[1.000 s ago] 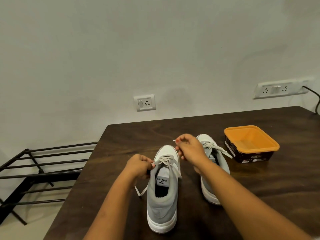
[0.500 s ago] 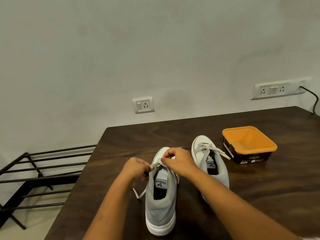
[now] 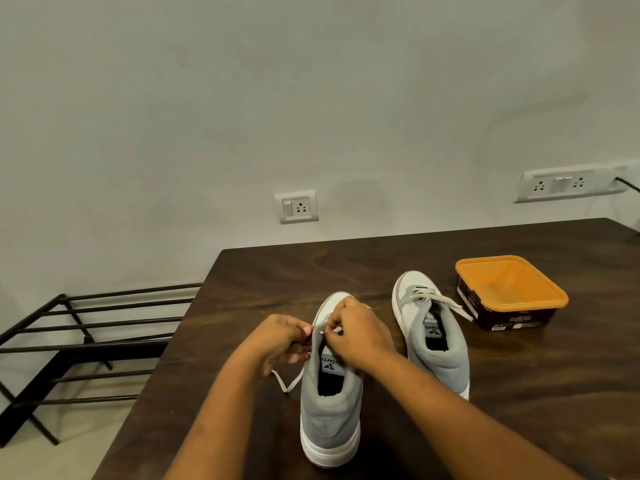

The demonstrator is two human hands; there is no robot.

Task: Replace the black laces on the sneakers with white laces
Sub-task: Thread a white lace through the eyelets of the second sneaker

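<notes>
Right hand (image 3: 360, 336) lowered beside left hand (image 3: 280, 337), both pinching white lace (image 3: 290, 383).

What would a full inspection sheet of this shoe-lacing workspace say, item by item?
Surface: dark wooden table, no spills seen.
Job's things: near sneaker, its white lace with a loose end trailing on the table to its left; far sneaker already in white laces; no black laces seen.
Clutter: orange tub beside the far sneaker, looks empty.
Hands: left hand and right hand both pinch the white lace near the top of the near sneaker's lacing.
Cables: black cable at the socket strip.
Surroundings: plain wall, single socket, black metal rack left of the table.
</notes>
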